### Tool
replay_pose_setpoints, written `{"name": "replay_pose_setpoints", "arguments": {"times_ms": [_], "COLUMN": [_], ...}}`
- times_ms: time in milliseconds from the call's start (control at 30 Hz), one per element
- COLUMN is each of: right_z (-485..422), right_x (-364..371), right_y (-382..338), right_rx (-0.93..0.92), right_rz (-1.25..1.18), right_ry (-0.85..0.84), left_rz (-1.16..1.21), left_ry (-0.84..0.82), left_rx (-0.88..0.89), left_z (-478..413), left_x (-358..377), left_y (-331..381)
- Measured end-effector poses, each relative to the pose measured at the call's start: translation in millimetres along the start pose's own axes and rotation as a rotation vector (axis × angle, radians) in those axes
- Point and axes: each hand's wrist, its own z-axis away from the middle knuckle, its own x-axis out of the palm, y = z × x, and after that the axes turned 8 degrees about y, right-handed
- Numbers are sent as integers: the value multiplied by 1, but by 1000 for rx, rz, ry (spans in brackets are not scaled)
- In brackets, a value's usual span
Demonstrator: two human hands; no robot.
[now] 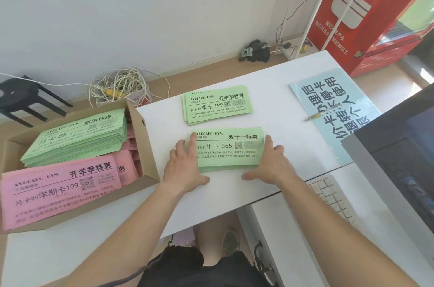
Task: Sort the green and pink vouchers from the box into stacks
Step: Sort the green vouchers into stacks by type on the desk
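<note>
A near stack of green vouchers (pixel 229 149) lies on the white table (pixel 277 80). My left hand (pixel 184 164) presses against its left edge with straight fingers, and my right hand (pixel 273 161) presses against its right edge the same way. Behind it lies a second green stack (pixel 217 105), untouched. The cardboard box (pixel 146 146) at the left holds a green voucher pile (pixel 77 139) at the back and a pink voucher pile (pixel 58 189) in front, with more pink sheets beneath.
A pale blue printed sheet (pixel 335 117) with a pen (pixel 323 112) on it lies at the right. A keyboard (pixel 333 197) and a monitor (pixel 399 183) stand at the near right. Tangled white cable (pixel 119 86) and a black stool (pixel 21 96) sit on the floor beyond.
</note>
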Motion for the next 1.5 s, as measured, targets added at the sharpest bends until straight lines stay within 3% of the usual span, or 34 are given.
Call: {"name": "replay_pose_setpoints", "arguments": {"times_ms": [200, 467, 667, 800, 933, 1200, 1300, 1500], "right_z": [-25, -66, -38, 2, 48, 116, 115, 89], "right_x": [3, -19, -32, -40, -29, 34, 52, 78], "right_y": [-10, -29, -45, -98, -170, -285, -309, -332], "right_rx": [-76, -103, -93, -250, -458, -798, -840, -856], "right_rz": [64, 112, 372, 355, 272, 192, 278, 514], "right_ry": [145, 126, 182, 223, 226, 219, 245, 237], "left_rz": [163, 173, 191, 268, 311, 241, 196, 30], "left_ry": [59, 98, 57, 138, 281, 402, 429, 475], "left_rx": [-57, -113, -93, 3, 43, -156, -208, -139], "left_z": [-7, -25, -7, 28, 63, 119, 117, 79], "left_x": [7, 3, -26, -80, -131, -174, -171, -163], "left_y": [6, 13, 6, -10, -49, -200, -242, -267]}}
